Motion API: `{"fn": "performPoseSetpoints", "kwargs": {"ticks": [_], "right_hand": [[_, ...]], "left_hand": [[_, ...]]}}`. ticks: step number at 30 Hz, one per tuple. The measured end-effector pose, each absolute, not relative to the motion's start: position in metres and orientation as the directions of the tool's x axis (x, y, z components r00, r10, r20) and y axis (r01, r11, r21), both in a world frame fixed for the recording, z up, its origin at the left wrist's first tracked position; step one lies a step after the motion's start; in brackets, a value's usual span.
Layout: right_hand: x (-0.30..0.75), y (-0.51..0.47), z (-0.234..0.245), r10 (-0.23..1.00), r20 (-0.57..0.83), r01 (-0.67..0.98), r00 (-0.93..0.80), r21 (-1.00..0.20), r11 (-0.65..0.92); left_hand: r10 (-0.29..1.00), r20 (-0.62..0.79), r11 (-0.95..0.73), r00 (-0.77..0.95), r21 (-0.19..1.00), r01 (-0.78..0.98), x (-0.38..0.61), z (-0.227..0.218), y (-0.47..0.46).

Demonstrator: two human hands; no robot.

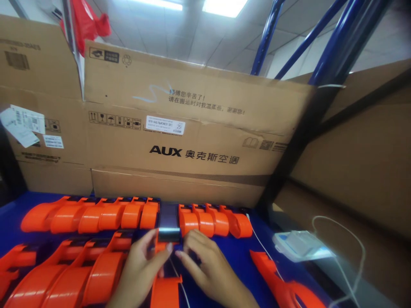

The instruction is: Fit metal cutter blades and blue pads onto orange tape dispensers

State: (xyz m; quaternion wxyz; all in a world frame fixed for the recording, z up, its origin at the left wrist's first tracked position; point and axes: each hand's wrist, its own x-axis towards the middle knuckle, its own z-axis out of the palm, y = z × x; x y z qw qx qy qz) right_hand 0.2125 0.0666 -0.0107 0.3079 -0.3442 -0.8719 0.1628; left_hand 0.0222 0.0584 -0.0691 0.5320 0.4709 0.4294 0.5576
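My left hand (143,263) pinches the end of an orange tape dispenser (160,247) between thumb and fingers, beside its dark, shiny head with a serrated edge. My right hand (208,263) is just to the right, fingers curled and thumb apart from them, with nothing visible in its grasp. Below, between the wrists, is an orange curved body (165,294); whether it belongs to the held piece I cannot tell. Beyond my fingers a flat dark strip (168,215) lies between orange dispensers.
Several orange dispensers (66,218) form a row along the back of the blue surface (224,244). More (104,278) lie at left, another (279,282) at right. A clear plastic case (302,246) with a white cable rests at right. Cardboard (192,145) stands behind, beside a dark rack post (289,162).
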Motion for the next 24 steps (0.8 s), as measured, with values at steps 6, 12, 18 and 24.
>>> {"fn": "performPoseSetpoints", "kwargs": {"ticks": [6, 12, 18, 24], "right_hand": [[0.222, 0.064, -0.009, 0.755, 0.478, 0.439, -0.449, -0.618, 0.652], [0.217, 0.067, -0.012, 0.873, 0.308, 0.129, -0.378, -0.916, 0.379], [0.203, 0.064, -0.018, 0.863, 0.148, -0.17, -0.484, -0.983, 0.073], [0.198, 0.07, -0.033, 0.892, 0.191, -0.119, -0.409, -0.981, 0.156]], "left_hand": [[0.995, 0.054, -0.026, 0.082, 0.95, -0.311, 0.024, -0.062, 0.058], [0.965, 0.018, 0.084, 0.263, 0.924, -0.372, 0.022, -0.058, 0.059], [0.945, 0.027, 0.153, 0.327, 0.844, -0.513, 0.03, -0.058, 0.049], [0.95, 0.033, 0.148, 0.311, 0.828, -0.541, 0.033, -0.06, 0.049]]}}
